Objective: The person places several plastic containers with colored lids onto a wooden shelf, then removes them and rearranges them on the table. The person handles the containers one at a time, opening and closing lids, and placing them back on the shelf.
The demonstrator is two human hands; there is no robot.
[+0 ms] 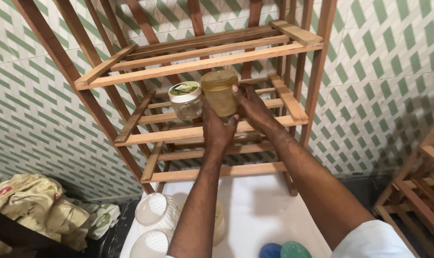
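Hands met at the wooden rack's (293,111) middle shelf: from my feed, a clear jar with a green-and-white lid (186,99) stood just left, my left hand (218,128) cupped the upright amber jar (220,92) from below, fingers wrapped round it, and my right hand (254,110) pressed its right side, fingers spread.

Two bare forearms, a white sleeve (370,239) at the right upper arm.

Home storage corner: tiled wall (384,71), wooden rack (202,62), jars (186,99).
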